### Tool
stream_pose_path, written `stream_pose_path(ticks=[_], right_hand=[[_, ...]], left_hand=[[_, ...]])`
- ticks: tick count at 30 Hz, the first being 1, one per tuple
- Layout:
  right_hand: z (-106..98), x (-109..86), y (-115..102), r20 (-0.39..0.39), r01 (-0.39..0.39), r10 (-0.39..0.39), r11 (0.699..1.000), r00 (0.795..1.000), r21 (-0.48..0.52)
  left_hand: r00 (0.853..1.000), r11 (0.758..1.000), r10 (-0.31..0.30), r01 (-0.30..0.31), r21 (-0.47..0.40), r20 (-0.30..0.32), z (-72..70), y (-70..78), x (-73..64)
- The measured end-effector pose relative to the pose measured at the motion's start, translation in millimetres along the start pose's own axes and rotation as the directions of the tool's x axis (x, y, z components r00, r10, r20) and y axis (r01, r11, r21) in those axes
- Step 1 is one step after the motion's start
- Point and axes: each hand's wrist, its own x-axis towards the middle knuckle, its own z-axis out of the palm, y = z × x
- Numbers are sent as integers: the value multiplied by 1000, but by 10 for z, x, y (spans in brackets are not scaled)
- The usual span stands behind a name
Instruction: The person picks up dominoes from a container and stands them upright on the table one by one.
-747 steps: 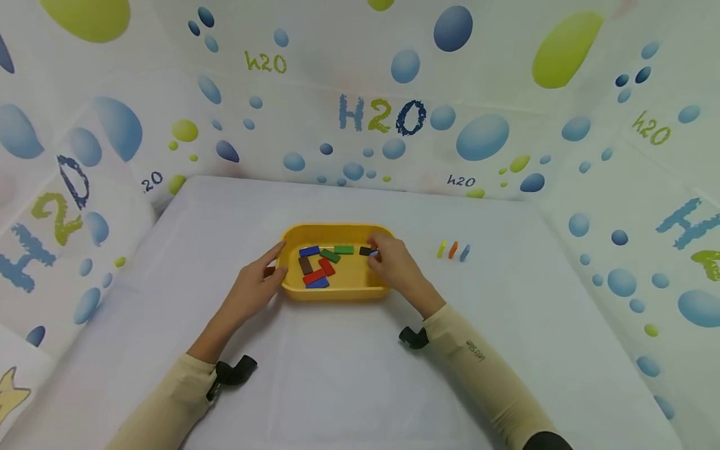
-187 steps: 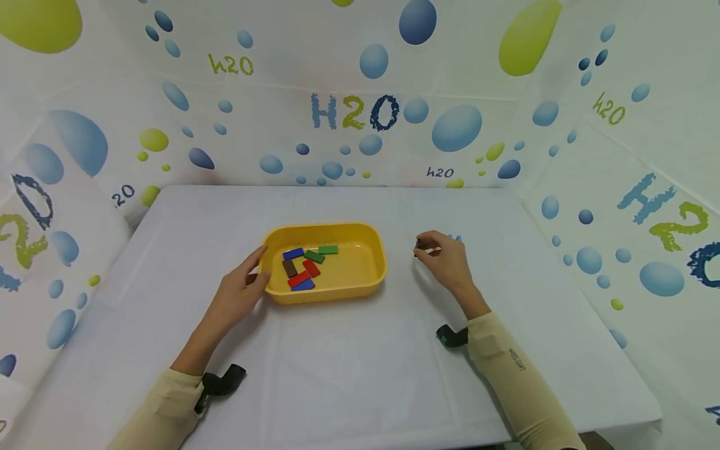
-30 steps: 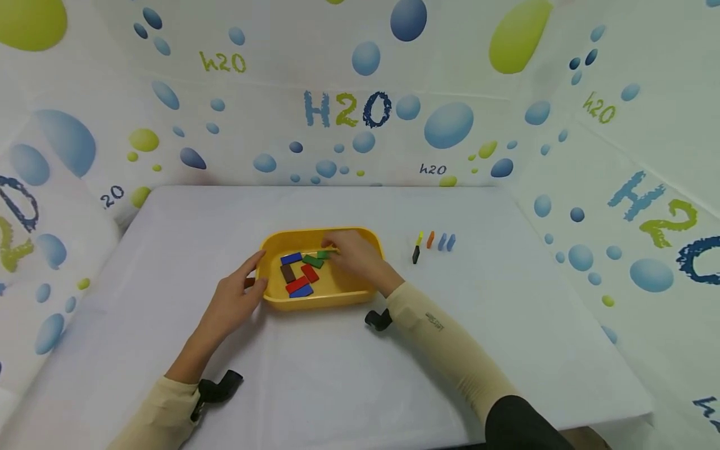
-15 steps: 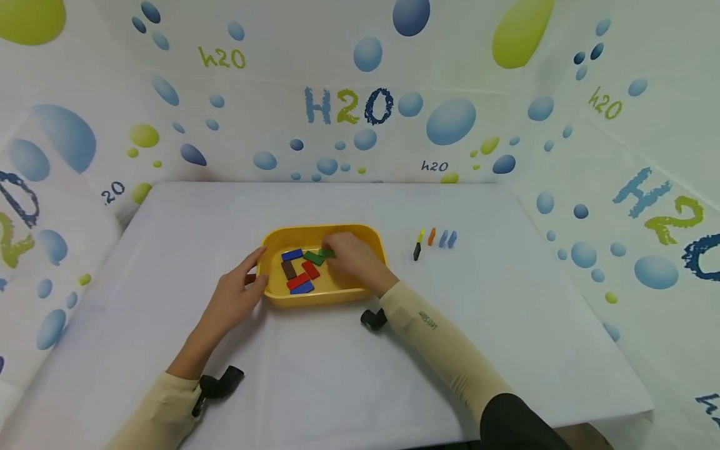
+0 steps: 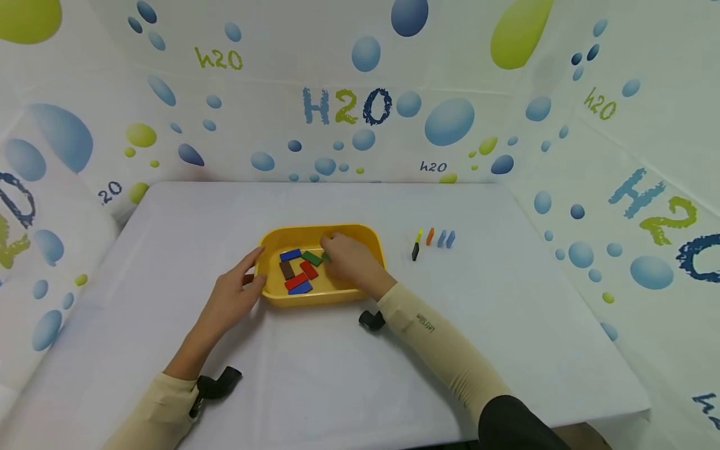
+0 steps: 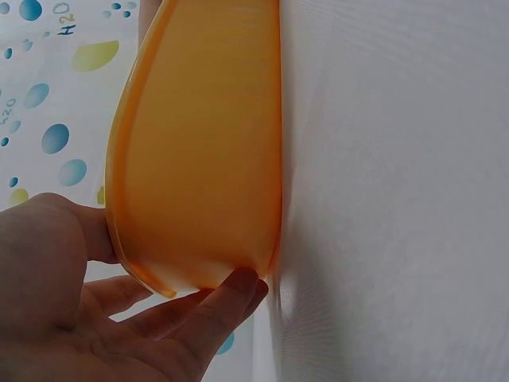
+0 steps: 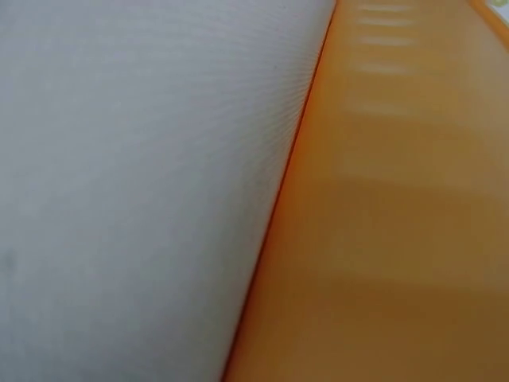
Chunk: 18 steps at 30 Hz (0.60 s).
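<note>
A smooth white cloth covers the worktop (image 5: 320, 375), faintly creased towards the front. Patterned sheets (image 5: 253, 131) hang behind it and at both sides, white with blue and green drops and "H2O" lettering. The light is soft, and a grey shadow lies on the cloth beside the left arm.

The yellow tray (image 5: 315, 301) sits near the middle of the worktop. The left hand (image 5: 239, 294) grasps its left end, thumb and fingers against the wall and rim. The right hand (image 5: 354, 262) reaches into the tray's right half; its fingers are mostly hidden, so I cannot tell whether they grasp anything. A green piece (image 5: 324, 256) shows just beside them.

In the tray's left half lie two blue blocks (image 5: 290, 255), two red blocks (image 5: 309, 270), a brown block (image 5: 287, 270) and a green block (image 5: 312, 258). On the cloth right of the tray, a yellow stick (image 5: 419, 235), an orange stick (image 5: 430, 237) and two blue sticks (image 5: 450, 239) form a row, with a black stick (image 5: 415, 252) at the yellow one's near end.
</note>
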Motion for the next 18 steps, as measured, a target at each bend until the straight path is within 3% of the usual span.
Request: stream_pose_path(ticks=[18], right_hand=[[1, -44, -11, -60, 58, -59, 998, 996, -16]], left_hand=[[1000, 1000, -20, 20, 2, 2, 3, 7, 5]])
